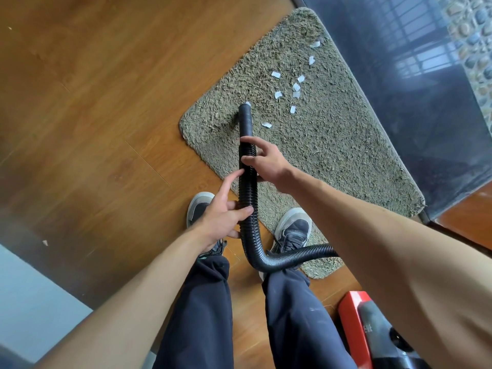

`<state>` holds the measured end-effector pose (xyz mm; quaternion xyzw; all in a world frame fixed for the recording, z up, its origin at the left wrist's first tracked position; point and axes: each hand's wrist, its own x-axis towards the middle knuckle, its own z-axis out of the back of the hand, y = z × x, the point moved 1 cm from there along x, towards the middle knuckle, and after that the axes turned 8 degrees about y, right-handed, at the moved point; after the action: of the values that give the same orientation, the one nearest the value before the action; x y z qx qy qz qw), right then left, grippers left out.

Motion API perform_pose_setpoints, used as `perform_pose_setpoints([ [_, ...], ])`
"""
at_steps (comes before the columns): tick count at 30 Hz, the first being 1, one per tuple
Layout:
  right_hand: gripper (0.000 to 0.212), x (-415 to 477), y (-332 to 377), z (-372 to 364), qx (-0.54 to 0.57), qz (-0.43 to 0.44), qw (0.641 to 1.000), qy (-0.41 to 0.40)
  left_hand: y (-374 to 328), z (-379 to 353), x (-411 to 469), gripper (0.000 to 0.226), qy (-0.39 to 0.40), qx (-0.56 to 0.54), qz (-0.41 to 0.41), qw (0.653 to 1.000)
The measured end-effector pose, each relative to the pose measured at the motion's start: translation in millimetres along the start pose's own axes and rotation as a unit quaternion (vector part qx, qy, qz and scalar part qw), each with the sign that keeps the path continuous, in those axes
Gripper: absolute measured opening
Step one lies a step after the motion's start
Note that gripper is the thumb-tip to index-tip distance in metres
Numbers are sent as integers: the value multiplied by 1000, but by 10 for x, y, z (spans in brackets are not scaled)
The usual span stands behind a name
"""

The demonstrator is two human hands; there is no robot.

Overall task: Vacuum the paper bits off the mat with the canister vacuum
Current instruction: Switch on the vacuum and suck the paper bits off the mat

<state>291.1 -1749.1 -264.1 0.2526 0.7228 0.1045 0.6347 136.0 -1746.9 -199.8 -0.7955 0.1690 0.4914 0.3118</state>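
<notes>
Hose (pixel 248 198) is gripped by both hands, nozzle (pixel 245 113) on the mat (pixel 346 145).
Left hand (pixel 223 214) is wrapped nearer, right hand (pixel 266 161) pinching farther up; paper bits (pixel 295 87) are scattered beyond the nozzle, to its right.

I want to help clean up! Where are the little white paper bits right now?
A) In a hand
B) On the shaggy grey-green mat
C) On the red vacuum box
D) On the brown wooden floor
B: the little white paper bits lie scattered on the shaggy grey-green mat, just past the tip of the black ribbed vacuum hose.
</notes>
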Motion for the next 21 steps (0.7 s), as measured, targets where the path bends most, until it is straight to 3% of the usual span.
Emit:
perform_pose_setpoints([
  [9,51,-30,6,153,30,-11,999,15,-116,-118,25,75,9,34,10,999],
  [21,50,-180,-109,287,100,-7,994,-34,-163,-197,57,76,32,76,19,996],
])
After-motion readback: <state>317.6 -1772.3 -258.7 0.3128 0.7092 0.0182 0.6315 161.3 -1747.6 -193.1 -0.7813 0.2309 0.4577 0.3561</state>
